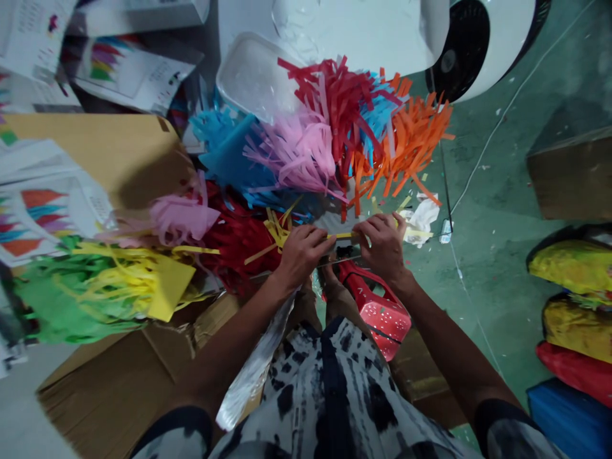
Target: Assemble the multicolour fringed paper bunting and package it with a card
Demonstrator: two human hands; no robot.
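Observation:
My left hand [300, 250] and my right hand [382, 245] are both closed on a yellow fringed paper strip [340, 236] stretched level between them. Its cut yellow fringes [277, 233] stick out past the left hand. Just beyond the hands lie piles of fringed paper: pink [299, 153], red [337, 95], orange [411, 143], blue [229, 153] and dark red [234, 239]. Below the hands a red plastic stool [382, 309] stands by my feet.
Yellow and green fringe [105, 287] rests on cardboard [115, 382] at the left, by printed sheets [43, 210]. A white fan [478, 44] stands on the green floor [497, 268] at the top right. Coloured packs [574, 319] are stacked at the right edge.

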